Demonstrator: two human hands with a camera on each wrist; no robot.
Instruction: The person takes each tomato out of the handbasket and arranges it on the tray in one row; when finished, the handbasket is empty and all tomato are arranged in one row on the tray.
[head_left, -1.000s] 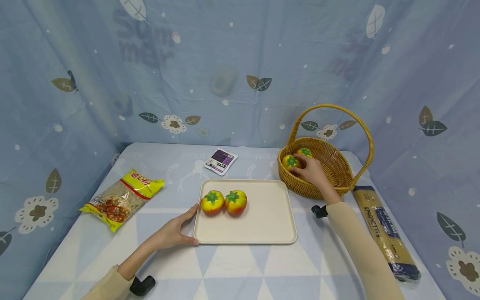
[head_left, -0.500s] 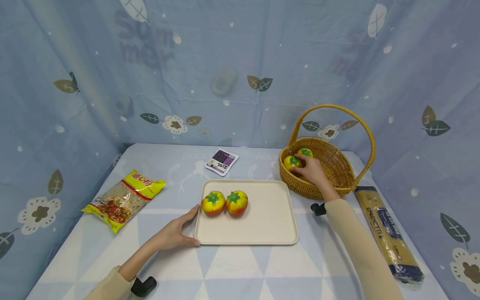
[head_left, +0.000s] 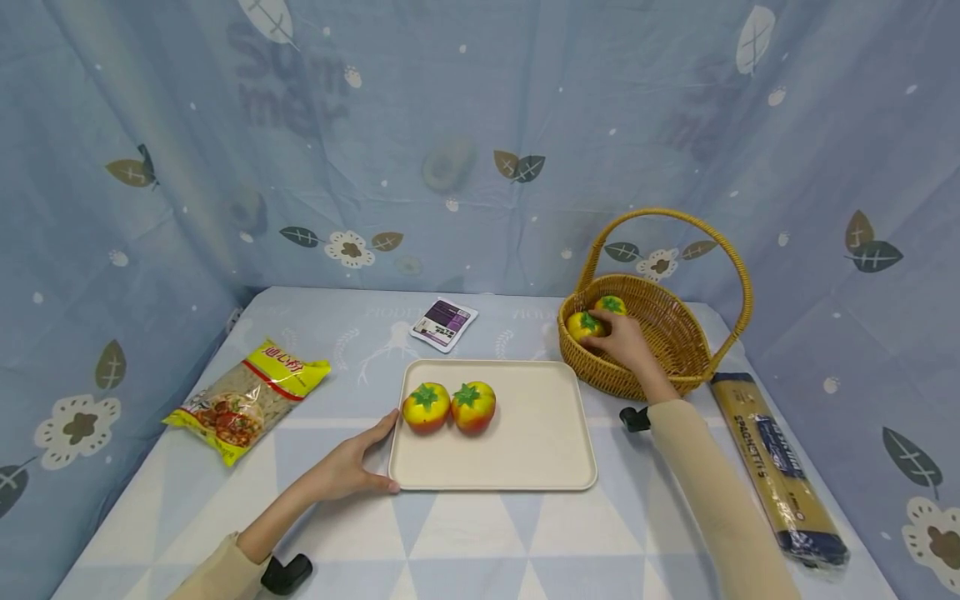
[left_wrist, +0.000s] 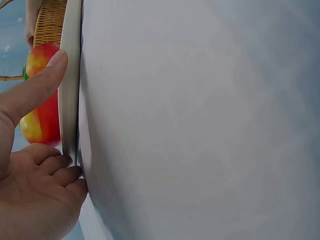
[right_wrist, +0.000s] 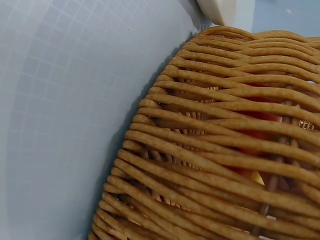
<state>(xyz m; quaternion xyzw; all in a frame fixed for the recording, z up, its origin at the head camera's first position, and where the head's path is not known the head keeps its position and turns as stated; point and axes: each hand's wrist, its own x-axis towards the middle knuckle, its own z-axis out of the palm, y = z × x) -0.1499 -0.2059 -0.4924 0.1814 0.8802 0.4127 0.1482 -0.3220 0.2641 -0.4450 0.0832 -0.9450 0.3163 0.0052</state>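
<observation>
Nothing clearly moved: your right hand (head_left: 628,343) pinched a tomato (head_left: 582,326), unlifted in the basket (head_left: 615,382); your left hand (head_left: 343,472) gripped the tray (head_left: 540,433).

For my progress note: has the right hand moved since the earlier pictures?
No; in the head view, the right hand keeps the same place relative to the basket.

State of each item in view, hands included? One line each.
Tray: lying flat
Left tray fruit: green end up
Right tray fruit: green end up
Basket: upright
Front basket fruit: in right hand's fingers
Rear basket fruit: green end up
Noodle bag: lying flat
Spaghetti pack: lying flat
White-and-purple packet: lying flat
Left hand: touching tray's left edge
</observation>
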